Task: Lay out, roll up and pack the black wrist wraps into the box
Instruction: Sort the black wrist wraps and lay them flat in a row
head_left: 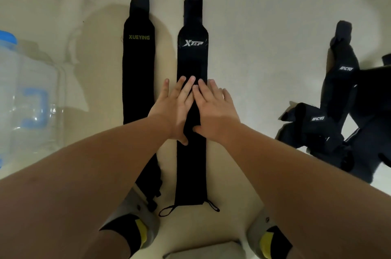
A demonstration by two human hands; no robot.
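Together, two hands (175,108) (213,110) press one wrap (191,57) beside one other wrap (138,68).

left hand (175,108) and right hand (213,110) lie flat, palms down, fingertips (192,79) seemingly overlapping.

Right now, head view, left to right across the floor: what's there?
Clear box with blue handle → XUEYING wrap → XTEP wrap → heap of loose black wraps.

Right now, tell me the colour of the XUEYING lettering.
The XUEYING lettering is yellow-green on the black wrist wrap, clearest in the head view.
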